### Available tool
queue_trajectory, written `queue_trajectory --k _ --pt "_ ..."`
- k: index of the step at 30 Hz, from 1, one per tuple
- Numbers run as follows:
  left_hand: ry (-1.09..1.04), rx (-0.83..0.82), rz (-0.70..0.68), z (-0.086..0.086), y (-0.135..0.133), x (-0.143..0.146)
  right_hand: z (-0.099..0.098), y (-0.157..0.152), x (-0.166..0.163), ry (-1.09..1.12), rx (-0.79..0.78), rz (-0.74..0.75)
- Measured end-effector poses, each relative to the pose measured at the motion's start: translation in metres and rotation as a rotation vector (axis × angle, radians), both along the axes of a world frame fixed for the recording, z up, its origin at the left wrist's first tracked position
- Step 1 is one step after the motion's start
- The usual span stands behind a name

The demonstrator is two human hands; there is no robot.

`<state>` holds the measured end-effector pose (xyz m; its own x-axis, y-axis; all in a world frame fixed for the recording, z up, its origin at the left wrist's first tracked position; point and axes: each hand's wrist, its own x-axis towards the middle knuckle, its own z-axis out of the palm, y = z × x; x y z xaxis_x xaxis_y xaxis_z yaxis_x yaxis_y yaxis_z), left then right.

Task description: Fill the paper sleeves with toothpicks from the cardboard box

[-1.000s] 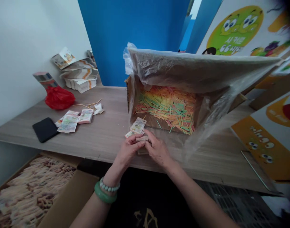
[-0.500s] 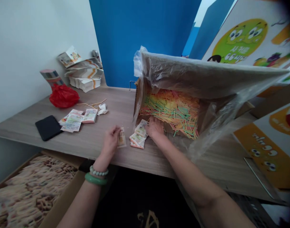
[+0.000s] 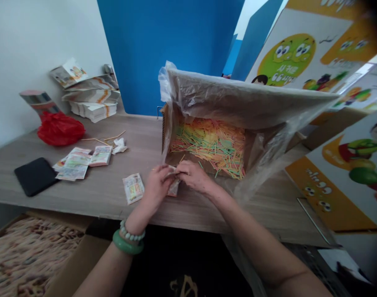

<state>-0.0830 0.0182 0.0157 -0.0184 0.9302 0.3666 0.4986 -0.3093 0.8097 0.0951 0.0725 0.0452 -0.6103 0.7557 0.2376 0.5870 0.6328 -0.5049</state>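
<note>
At the box's front edge my two hands meet over a small printed plastic packet (image 3: 173, 190), covering most of it. My left hand (image 3: 155, 185) is closed, its fingertips pinching the packet's top. Against them press the closed fingers of my right hand (image 3: 194, 176), at the same packet; whether a thin stick is also in them is hidden. Flat on the table, left of my left hand, lies another packet (image 3: 134, 189) with yellow and orange sticks showing through. Thin pastel sticks (image 3: 213, 142) fill the bottom of the tilted, plastic-lined cardboard box (image 3: 165, 128).
Printed packets (image 3: 75, 163), a black flat device (image 3: 35, 175), a red plastic bag (image 3: 60, 128) and crumpled tissue (image 3: 119, 145) lie left. Behind them are stacked folded cartons (image 3: 92, 99). A carton of packets (image 3: 36, 251) stands lower left, printed boxes (image 3: 336, 194) right.
My left hand has left the stick-filled packet on the table and come over to my right hand. My right hand has drawn back slightly from the sticks. The view has shifted right.
</note>
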Motion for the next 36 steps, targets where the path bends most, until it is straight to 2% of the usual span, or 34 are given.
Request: queue_trajectory --k 1,2,4,6,8,13,19,25,27,31,34,36 --pt "-0.073 -0.062 -0.054 -0.001 0.005 0.008 0.002 0.005 0.004 -0.005 -0.021 0.008" --pt "-0.159 -0.135 -0.075 -0.002 0.009 0.015 0.002 0.013 0.009 -0.033 -0.033 -0.046" --pt "-0.349 -0.279 -0.047 -0.005 0.014 0.027 0.001 0.037 0.020 -0.190 -0.038 -0.284" --pt "-0.507 -0.394 -0.039 -0.006 0.013 0.036 -0.002 0.064 0.031 -0.477 -0.033 -0.585" --pt "-0.593 -0.477 -0.075 -0.007 0.009 0.043 -0.006 0.087 0.038 -0.592 -0.054 -0.699" --pt "-0.707 -0.568 -0.107 -0.010 0.001 0.050 -0.016 0.106 0.040 -0.663 -0.059 -0.657" --pt "-0.785 -0.599 -0.123 -0.010 -0.004 0.051 -0.025 0.103 0.043 -0.673 0.017 -0.620" --pt "-0.861 -0.621 -0.123 -0.011 -0.012 0.047 -0.024 0.094 0.057 -0.616 0.159 -0.666" --pt "-0.880 -0.618 -0.103 -0.012 -0.014 0.045 -0.021 0.096 0.064 -0.480 0.179 -0.715" --pt "-0.920 -0.596 -0.061 -0.010 -0.016 0.044 -0.021 0.101 0.072 0.024 0.129 -0.749" --pt "-0.953 -0.603 -0.061 -0.007 -0.018 0.046 -0.033 0.097 0.066 0.504 -0.077 -0.578" --pt "-0.959 -0.603 -0.072 -0.006 -0.019 0.048 -0.046 0.089 0.058 0.750 -0.226 -0.458"
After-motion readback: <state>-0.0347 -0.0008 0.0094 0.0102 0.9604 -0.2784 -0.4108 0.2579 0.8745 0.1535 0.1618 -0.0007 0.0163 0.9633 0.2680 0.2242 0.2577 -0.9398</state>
